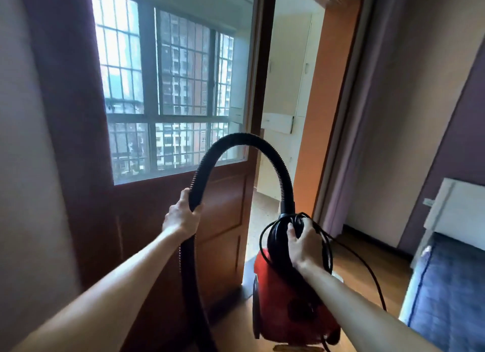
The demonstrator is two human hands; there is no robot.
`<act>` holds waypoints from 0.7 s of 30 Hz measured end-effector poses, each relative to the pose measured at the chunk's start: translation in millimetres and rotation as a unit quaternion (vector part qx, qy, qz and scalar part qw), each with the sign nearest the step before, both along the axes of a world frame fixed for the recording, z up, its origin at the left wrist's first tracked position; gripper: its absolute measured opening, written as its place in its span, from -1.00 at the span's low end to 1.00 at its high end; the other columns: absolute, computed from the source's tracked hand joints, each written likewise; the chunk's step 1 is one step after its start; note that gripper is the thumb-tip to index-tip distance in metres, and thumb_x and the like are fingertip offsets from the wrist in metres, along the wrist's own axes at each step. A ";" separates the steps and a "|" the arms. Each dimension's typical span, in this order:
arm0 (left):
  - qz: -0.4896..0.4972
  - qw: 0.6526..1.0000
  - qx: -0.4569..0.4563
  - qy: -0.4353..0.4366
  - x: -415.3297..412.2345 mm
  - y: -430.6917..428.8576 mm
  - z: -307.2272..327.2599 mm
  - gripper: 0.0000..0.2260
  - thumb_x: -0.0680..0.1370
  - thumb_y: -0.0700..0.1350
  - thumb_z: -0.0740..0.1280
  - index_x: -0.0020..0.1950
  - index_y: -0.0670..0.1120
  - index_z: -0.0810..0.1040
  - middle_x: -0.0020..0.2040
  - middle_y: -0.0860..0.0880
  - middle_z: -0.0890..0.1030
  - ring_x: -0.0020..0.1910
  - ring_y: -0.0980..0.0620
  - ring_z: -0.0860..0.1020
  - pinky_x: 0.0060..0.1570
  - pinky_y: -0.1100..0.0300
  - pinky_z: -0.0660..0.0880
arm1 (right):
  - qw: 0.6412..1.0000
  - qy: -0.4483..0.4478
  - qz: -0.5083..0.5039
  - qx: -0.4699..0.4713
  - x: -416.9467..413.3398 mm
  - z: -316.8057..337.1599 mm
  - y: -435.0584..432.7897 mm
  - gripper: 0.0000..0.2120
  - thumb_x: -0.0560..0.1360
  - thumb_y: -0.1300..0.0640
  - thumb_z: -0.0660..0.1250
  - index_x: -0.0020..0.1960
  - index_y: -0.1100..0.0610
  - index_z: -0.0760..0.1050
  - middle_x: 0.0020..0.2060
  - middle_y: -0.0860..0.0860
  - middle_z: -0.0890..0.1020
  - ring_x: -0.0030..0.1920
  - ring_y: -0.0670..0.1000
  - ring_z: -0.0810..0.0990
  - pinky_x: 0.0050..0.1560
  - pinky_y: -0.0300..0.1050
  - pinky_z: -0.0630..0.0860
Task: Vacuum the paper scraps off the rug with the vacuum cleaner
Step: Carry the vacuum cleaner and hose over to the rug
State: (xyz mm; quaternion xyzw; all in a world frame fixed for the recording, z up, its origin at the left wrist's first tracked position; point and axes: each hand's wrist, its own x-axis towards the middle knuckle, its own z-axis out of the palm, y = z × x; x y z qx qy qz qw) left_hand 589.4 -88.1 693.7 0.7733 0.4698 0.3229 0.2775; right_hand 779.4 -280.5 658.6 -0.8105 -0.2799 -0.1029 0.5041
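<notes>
Head view: a person carries a vacuum cleaner (291,299) through a room, facing a wooden door (162,220) with a barred window pane and an open doorway at about 1 o'clock.
Vacuum cleaner: red body with a black top, held off the wooden floor (354,270) at about 5 o'clock in the frame, tilted nose-up.
Right hand (304,244): clenched over the black top of the vacuum cleaner, fingers closed on the handle and on the wound cord (325,242) together.
Left hand (183,215): clenched round the black hose (246,141) at about 7 o'clock from the hose's high point; the lower hose hangs down past the forearm and out of frame.
Hose: arches up from the left hand and drops into the vacuum cleaner's top at about 4 o'clock from the peak.
Cord: partly coiled under the right hand, with loose loops trailing toward the floor at 4 o'clock.
Bed (451,286): blue mattress at the 4 o'clock edge.
Rug and paper scraps: not in view, so the cleaning has probably not begun.
Risk, cord: the loose loops could snag a foot or the bed corner and jerk the vacuum cleaner from the grip.
Risk, hose: the hanging end, unseen, could knock the door or drag.
Risk, grip: cord under the fingers may let the handle slip.
</notes>
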 end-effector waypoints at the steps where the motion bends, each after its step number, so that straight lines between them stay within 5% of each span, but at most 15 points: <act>1: -0.012 1.000 -0.003 -0.003 15.1 -4.4 0.7 -0.55 0.61 0.07 0.28 0.48 0.13 0.26 0.10 -0.21 0.62 0.05 -0.25 0.60 0.04 -0.05 0.54 | 1.000 -0.004 -0.012 0.000 11.3 1.4 -7.4 -0.76 0.58 0.09 0.29 0.14 0.23 0.49 0.00 0.20 0.66 0.03 0.23 0.62 -0.03 -0.09 0.45; 9: -0.123 0.992 0.010 -0.011 125.2 -32.1 7.1 -0.63 0.63 -0.03 0.26 0.43 0.04 0.33 0.06 -0.17 0.61 -0.18 -0.12 0.49 -0.14 0.10 0.39 | 0.994 0.019 -0.105 -0.002 96.5 -0.5 -50.9 -0.68 0.58 0.06 0.29 0.22 0.25 0.46 0.10 0.24 0.63 0.12 0.29 0.57 0.09 0.01 0.45; 15: -0.173 0.985 0.002 -0.006 213.9 -29.9 -3.9 -0.61 0.61 0.04 0.30 0.42 0.07 0.33 0.12 -0.20 0.63 -0.02 -0.24 0.60 -0.09 0.05 0.47 | 0.988 0.032 -0.152 0.020 152.6 -3.9 -64.3 -0.72 0.57 0.10 0.30 0.19 0.27 0.47 0.09 0.24 0.63 0.11 0.28 0.58 0.08 0.00 0.45; 21: -0.233 0.972 0.013 -0.021 302.8 -12.5 0.1 -0.64 0.63 -0.06 0.29 0.41 -0.08 0.35 0.01 -0.19 0.59 -0.31 -0.02 0.43 -0.30 0.14 0.32 | 0.978 0.049 -0.203 0.000 216.5 -5.3 -53.2 -0.70 0.57 0.07 0.29 0.20 0.26 0.48 0.10 0.25 0.63 0.12 0.28 0.58 0.07 0.00 0.45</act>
